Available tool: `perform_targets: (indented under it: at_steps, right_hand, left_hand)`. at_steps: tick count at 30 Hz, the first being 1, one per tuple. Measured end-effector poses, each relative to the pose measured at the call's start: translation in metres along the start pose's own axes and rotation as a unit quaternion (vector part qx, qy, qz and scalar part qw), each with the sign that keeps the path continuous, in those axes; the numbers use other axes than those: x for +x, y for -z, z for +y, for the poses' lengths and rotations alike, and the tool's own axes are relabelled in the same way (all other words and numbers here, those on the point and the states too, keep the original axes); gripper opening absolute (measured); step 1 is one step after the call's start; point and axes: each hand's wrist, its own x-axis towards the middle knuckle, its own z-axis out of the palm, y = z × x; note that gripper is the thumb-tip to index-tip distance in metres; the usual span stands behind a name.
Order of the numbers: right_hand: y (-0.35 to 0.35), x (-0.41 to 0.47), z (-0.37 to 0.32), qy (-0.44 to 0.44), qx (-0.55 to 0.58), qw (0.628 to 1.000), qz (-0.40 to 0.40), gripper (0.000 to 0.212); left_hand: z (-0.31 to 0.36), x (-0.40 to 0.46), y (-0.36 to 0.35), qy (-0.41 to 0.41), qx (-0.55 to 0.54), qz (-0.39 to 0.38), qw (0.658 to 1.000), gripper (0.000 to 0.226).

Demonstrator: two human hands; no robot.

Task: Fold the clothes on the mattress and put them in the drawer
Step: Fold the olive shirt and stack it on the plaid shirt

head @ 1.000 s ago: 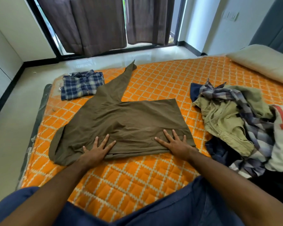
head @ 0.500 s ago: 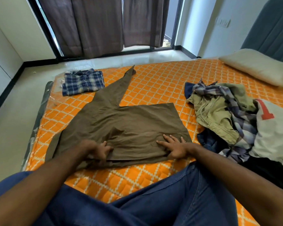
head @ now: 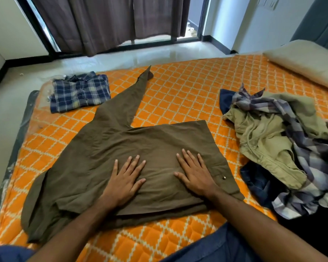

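Observation:
A brown shirt [head: 140, 140] lies partly folded on the orange quilted mattress [head: 193, 95], one sleeve stretching away toward the window. My left hand [head: 125, 178] presses flat on the shirt's middle with fingers spread. My right hand [head: 195, 173] lies flat beside it, a little to the right, near a metal snap button. A folded blue plaid shirt [head: 80, 91] sits at the mattress's far left corner. No drawer is in view.
A heap of unfolded clothes [head: 280, 140], olive, plaid and navy, fills the right side of the mattress. A beige pillow [head: 307, 61] lies at the far right. Beyond the mattress are pale floor tiles [head: 121, 59] and dark curtains [head: 110, 21].
Both hands slid from the shirt's near edge up onto its middle. My left hand, briefly curled at the hem, is flat again, and a layer of the shirt now lies folded over.

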Motion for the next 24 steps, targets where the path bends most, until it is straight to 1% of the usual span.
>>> perform_targets:
  at_steps: [2, 4, 6, 7, 8, 10, 11, 12, 14, 16, 18, 20, 21, 22, 24]
  right_hand:
    - [0.007, 0.024, 0.005, -0.025, 0.029, 0.999, 0.018, 0.082]
    - [0.017, 0.06, 0.016, -0.026, 0.042, 0.998, 0.027, 0.076]
    - [0.028, 0.1, 0.031, -0.025, 0.054, 0.998, 0.021, 0.071]
    - [0.032, 0.12, 0.04, -0.028, 0.054, 0.998, 0.011, 0.069]
    - [0.036, 0.137, 0.05, -0.033, 0.05, 0.998, -0.003, 0.068]
    - [0.039, 0.16, 0.074, -0.062, 0.04, 0.997, -0.033, 0.064]
    - [0.039, 0.167, 0.088, -0.078, 0.044, 0.996, -0.03, 0.061]
    - [0.04, 0.168, 0.099, -0.089, 0.052, 0.995, -0.009, 0.058]
    - [0.041, 0.167, 0.115, -0.095, 0.062, 0.992, 0.048, 0.052]
    - [0.046, 0.171, 0.122, -0.101, 0.047, 0.991, 0.069, 0.047]
    - [0.06, 0.179, 0.121, -0.115, 0.015, 0.992, 0.045, 0.04]
    - [0.078, 0.187, 0.116, -0.117, -0.034, 0.992, 0.027, 0.032]
    - [0.086, 0.189, 0.111, -0.111, -0.066, 0.991, 0.026, 0.028]
    - [0.092, 0.19, 0.107, -0.104, -0.097, 0.989, 0.031, 0.024]
    - [0.101, 0.186, 0.101, -0.09, -0.139, 0.985, 0.057, 0.016]
  left_hand:
    - [-0.013, 0.019, 0.006, -0.017, -0.002, 0.011, 1.0, 0.073]
    - [-0.031, 0.055, 0.02, -0.013, -0.018, 0.022, 1.0, 0.077]
    - [-0.049, 0.098, 0.038, -0.005, -0.005, 0.027, 1.0, 0.069]
    - [-0.057, 0.12, 0.048, -0.012, 0.021, 0.008, 1.0, 0.065]
    - [-0.066, 0.139, 0.058, -0.022, 0.058, -0.022, 0.998, 0.067]
    - [-0.083, 0.167, 0.071, -0.023, 0.14, -0.094, 0.985, 0.074]
    - [-0.091, 0.176, 0.075, -0.019, 0.175, -0.118, 0.977, 0.077]
    - [-0.099, 0.181, 0.077, -0.017, 0.194, -0.124, 0.973, 0.078]
    - [-0.107, 0.184, 0.081, -0.023, 0.21, -0.1, 0.972, 0.077]
    - [-0.108, 0.191, 0.088, -0.037, 0.244, -0.082, 0.966, 0.071]
    - [-0.105, 0.201, 0.102, -0.045, 0.268, -0.087, 0.958, 0.061]
    - [-0.1, 0.211, 0.117, -0.033, 0.273, -0.092, 0.957, 0.038]
    - [-0.098, 0.213, 0.123, -0.024, 0.293, -0.095, 0.951, 0.026]
    - [-0.097, 0.212, 0.127, -0.014, 0.318, -0.108, 0.942, 0.021]
    - [-0.098, 0.203, 0.133, 0.006, 0.355, -0.135, 0.925, 0.022]
